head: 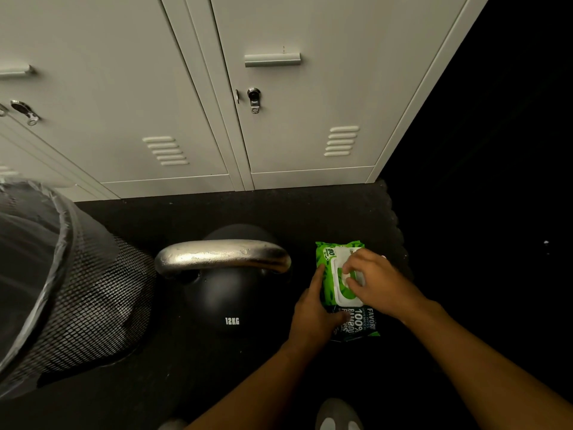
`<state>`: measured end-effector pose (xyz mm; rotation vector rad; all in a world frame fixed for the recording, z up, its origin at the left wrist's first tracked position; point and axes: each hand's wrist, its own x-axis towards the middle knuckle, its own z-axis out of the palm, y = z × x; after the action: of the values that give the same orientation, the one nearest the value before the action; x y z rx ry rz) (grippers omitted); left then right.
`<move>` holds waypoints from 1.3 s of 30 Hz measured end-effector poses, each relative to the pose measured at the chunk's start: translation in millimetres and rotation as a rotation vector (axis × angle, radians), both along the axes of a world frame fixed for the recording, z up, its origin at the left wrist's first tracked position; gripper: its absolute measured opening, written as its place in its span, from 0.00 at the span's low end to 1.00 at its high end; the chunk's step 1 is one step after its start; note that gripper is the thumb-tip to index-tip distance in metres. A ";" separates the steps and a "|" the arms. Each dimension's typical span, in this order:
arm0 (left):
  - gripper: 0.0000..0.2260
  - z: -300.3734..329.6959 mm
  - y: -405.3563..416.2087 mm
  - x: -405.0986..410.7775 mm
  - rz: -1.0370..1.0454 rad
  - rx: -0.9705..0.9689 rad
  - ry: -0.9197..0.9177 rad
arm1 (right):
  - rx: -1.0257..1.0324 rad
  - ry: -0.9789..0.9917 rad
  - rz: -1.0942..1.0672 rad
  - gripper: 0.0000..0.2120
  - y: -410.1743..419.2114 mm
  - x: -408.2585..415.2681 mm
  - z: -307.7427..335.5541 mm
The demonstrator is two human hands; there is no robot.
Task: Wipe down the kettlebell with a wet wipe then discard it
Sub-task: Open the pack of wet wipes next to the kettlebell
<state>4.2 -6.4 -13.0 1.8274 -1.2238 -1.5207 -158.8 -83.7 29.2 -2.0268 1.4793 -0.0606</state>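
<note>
Grey lockers (pixel 310 119) stand behind a dark floor (pixel 173 361). On the left is a mesh bin (pixel 77 290), then a black kettlebell (pixel 223 293). The green wipes pack (pixel 324 256) lies on the floor near it. Our left hand (pixel 313 318) holds its side, thumb on top. Our right hand (pixel 378 287) pinches the white lid (pixel 335 274) with bent fingers.

The left hand (pixel 313 318) and right hand (pixel 378 287) are bare, forearms (pixel 483 361) too; grey shoes (pixel 339 415).
</note>
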 end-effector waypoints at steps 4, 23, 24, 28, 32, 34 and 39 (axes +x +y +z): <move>0.51 -0.4 0.1 -0.1 -0.003 -0.006 -0.004 | 0.039 0.132 0.132 0.12 -4.3 -2.5 0.2; 0.51 0.9 -1.3 -0.2 -0.001 0.009 0.021 | 0.027 -0.167 -0.179 0.10 -23.2 2.9 37.7; 0.51 2.1 -2.1 -0.3 -0.004 0.007 0.017 | 0.006 -0.215 -0.199 0.10 -26.7 4.7 44.1; 0.47 17.2 -7.7 -0.7 -0.043 0.027 -0.011 | 0.024 -0.352 -0.206 0.11 -40.5 13.5 70.7; 0.26 48.1 -24.9 -3.1 -0.024 -0.030 -0.127 | 0.019 -0.393 -0.179 0.14 -48.3 21.8 95.6; 0.16 79.8 -42.7 -1.0 0.059 0.008 -0.059 | 0.020 -0.411 -0.177 0.15 -49.9 26.0 111.1; 0.18 176.5 -79.3 14.1 0.437 0.159 0.701 | 0.010 -0.461 -0.179 0.13 -50.7 34.8 160.8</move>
<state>18.3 -85.7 163.5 1.3259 -0.3590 -1.7885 -124.0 -134.5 190.0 -1.7154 1.3483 -0.5536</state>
